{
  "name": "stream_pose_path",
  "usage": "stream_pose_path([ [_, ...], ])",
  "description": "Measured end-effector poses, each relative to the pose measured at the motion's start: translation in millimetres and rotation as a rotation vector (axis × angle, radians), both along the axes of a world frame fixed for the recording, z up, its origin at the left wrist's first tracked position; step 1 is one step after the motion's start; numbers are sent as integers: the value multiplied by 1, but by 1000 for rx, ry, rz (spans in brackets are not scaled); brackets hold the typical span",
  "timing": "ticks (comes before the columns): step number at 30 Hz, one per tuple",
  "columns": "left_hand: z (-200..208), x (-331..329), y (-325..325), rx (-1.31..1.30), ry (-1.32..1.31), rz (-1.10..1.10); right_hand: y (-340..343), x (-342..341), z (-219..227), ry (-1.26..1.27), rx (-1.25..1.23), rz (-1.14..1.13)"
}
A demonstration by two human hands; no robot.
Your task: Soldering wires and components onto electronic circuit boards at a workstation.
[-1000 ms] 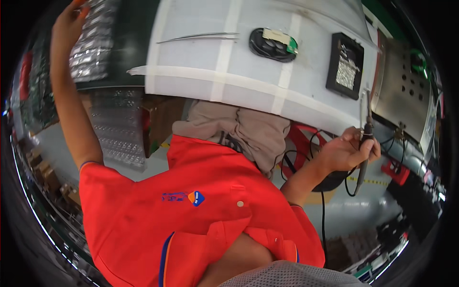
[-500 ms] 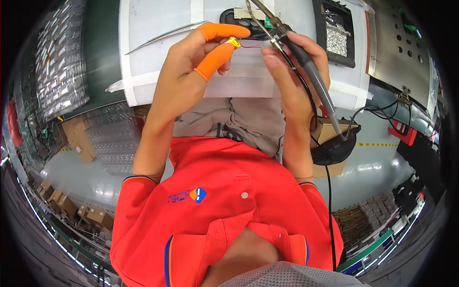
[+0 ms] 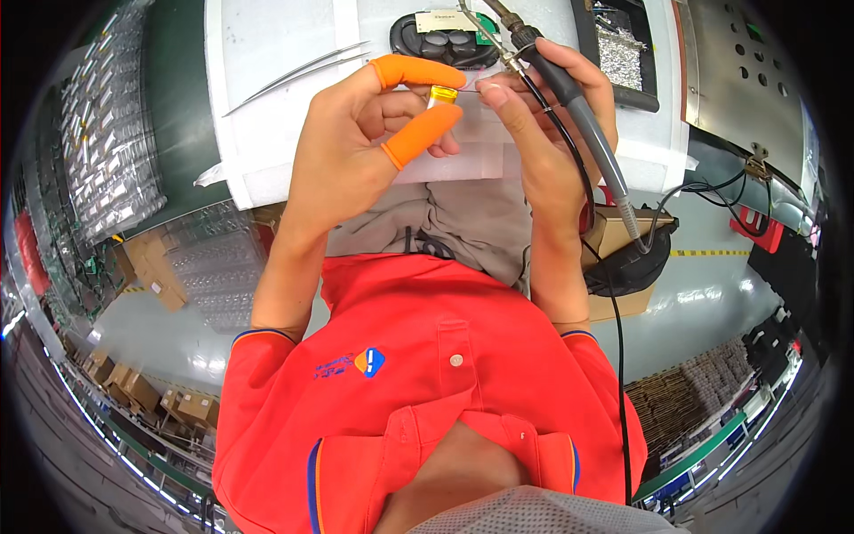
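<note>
Orange finger covers [image 3: 418, 69] close on a small yellow-and-white pack [image 3: 443, 94], pinched between the thumb and forefinger of the left hand [image 3: 342, 169], as I watch remotely through the head camera. Held up over the white work surface [image 3: 258, 160], the pack has its wired side turned right, a hold that seems meant to offer the thin leads [image 3: 471, 88] to the right hand [image 3: 544, 165]. That hand grips a grey-handled soldering iron [image 3: 592, 129], tip end angled away from the body, probably so the thumb tip and another finger can reach the leads too; they meet at the far end, though I cannot tell how firmly. Tweezers [image 3: 267, 92] lie to the left and a black tray [image 3: 636, 98] to the right, apparently for easy reach, with a black oval holder [image 3: 435, 44] just beyond the hands. Small and blocky, the pack shows me a glossy yellow band above a pale body partly hidden by the thumb; its leads look hair-fine.
</note>
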State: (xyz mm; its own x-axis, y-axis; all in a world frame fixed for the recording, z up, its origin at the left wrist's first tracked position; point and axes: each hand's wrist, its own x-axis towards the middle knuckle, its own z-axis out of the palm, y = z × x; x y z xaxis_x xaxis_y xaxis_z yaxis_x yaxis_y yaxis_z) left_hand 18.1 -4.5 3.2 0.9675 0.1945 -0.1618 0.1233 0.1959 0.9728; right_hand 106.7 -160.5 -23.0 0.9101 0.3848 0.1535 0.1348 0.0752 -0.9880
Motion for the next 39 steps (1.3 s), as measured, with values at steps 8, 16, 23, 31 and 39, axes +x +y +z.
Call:
stream_pose_path([
  [8,6,13,0,631,-135,3,-4,-2,12,24,22,-12],
  [16,52,59,14,861,26,-49,-7,20,0,-135,107,-292],
  [23,33,73,22,951,-101,-94,-10,22,-9,-232,263,-325],
  [31,28,76,22,952,-121,-80,-10,25,-10,-243,183,-201],
  [39,26,77,23,944,-106,-88,-9,25,-11,-246,138,-174],
])
